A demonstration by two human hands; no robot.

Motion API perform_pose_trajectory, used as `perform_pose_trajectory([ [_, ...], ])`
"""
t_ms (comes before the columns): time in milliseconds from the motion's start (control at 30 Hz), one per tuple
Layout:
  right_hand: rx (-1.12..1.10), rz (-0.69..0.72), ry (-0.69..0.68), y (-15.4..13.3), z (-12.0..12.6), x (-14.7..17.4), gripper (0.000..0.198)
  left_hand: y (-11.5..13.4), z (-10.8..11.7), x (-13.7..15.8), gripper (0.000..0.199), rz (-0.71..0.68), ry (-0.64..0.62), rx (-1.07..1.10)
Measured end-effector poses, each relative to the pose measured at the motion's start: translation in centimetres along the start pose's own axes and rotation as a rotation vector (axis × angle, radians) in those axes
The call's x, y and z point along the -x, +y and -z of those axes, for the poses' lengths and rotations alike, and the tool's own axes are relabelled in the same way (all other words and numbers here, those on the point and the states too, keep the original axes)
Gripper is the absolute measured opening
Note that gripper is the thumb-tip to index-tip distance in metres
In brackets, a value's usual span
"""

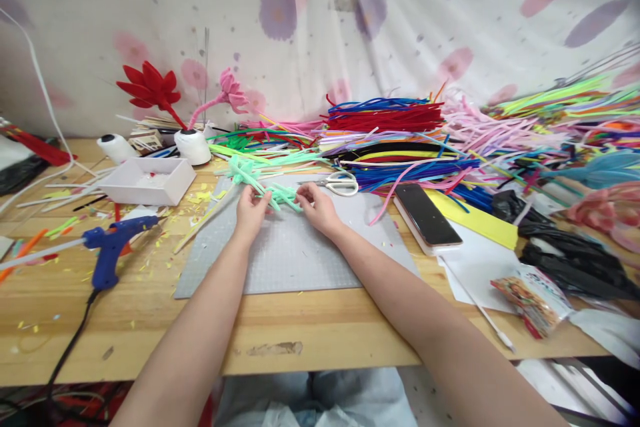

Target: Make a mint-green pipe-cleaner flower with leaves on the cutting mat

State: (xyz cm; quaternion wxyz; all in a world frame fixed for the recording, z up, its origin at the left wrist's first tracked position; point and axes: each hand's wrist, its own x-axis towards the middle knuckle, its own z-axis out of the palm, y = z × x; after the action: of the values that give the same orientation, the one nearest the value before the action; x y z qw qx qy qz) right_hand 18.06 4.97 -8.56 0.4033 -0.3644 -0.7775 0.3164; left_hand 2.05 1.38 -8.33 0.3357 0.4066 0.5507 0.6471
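Over the grey cutting mat (pixel 295 260), both of my hands are at a mint-green piece of bent pipe cleaners (pixel 283 195). My left hand (pixel 251 212) pinches its stems from the left. Across from it, my right hand (pixel 318 208) has thumb and fingers closed on the right end. More mint-green pipe cleaners (pixel 243 168) lie just beyond my left hand, bunched and overlapping, so I cannot tell whether they join the held piece. White-handled scissors (pixel 341 183) rest on the mat behind my right hand.
A blue glue gun (pixel 107 247) with a cord lies at left, near a white box (pixel 150 181). Red (pixel 150 88) and pink (pixel 231 92) pipe-cleaner flowers stand in a thread spool (pixel 193 147). Coloured pipe-cleaner bundles (pixel 385 119) line the back. A phone (pixel 427 215) and snack packet (pixel 533 299) lie right.
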Motion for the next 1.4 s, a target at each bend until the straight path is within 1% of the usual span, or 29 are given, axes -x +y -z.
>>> perform_pose_trajectory([
  [100, -0.014, 0.007, -0.079, -0.2, -0.1, 0.2, 0.020, 0.4, -0.5, 0.5, 0.037, 0.013, -0.099, 0.033],
  [300, 0.004, 0.016, -0.194, -0.6, -0.2, 0.4, 0.022, 0.6, -1.2, 1.0, 0.038, 0.068, -0.111, 0.076],
  [433, 0.041, 0.028, -0.243, -0.5, -0.2, 0.4, 0.015, 0.5, -1.4, 1.2, 0.035, 0.069, -0.143, 0.063],
  [500, 0.036, 0.025, -0.220, -0.5, -0.1, 0.3, 0.015, 0.3, -1.6, 1.3, 0.033, 0.051, -0.150, 0.030],
  [633, -0.059, -0.008, -0.079, -0.6, -0.2, -0.2, 0.026, -0.4, -1.9, 1.3, 0.030, -0.007, -0.211, -0.103],
  [700, -0.068, -0.012, -0.034, -0.6, -0.2, -0.4, 0.025, -0.7, -2.1, 1.3, 0.030, -0.039, -0.246, -0.155],
  [800, -0.070, -0.021, -0.006, -0.3, -0.3, -0.6, 0.023, -0.7, -2.2, 1.4, 0.030, -0.051, -0.265, -0.177],
  [1000, -0.190, -0.023, -0.053, 0.1, -0.6, -0.7, 0.033, -0.6, -2.0, 1.2, 0.033, 0.007, -0.223, -0.106],
  [1133, -0.281, -0.042, 0.012, 0.5, -1.0, -0.8, 0.033, -0.2, -2.2, 1.4, 0.030, 0.053, -0.196, -0.051],
  [1200, -0.341, -0.072, 0.042, 0.8, -1.1, -1.0, 0.032, 0.2, -2.2, 1.5, 0.030, 0.094, -0.156, 0.001],
  [1267, -0.383, -0.096, 0.042, 1.0, -1.1, -1.0, 0.031, 0.5, -2.1, 1.5, 0.031, 0.136, -0.111, 0.064],
  [1333, -0.338, -0.077, 0.034, 0.9, -1.0, -0.9, 0.028, 0.9, -2.0, 1.5, 0.032, 0.171, -0.080, 0.119],
  [1400, -0.181, 0.015, 0.039, 0.6, -0.7, -0.5, 0.024, 1.1, -1.9, 1.5, 0.032, 0.209, -0.058, 0.159],
])
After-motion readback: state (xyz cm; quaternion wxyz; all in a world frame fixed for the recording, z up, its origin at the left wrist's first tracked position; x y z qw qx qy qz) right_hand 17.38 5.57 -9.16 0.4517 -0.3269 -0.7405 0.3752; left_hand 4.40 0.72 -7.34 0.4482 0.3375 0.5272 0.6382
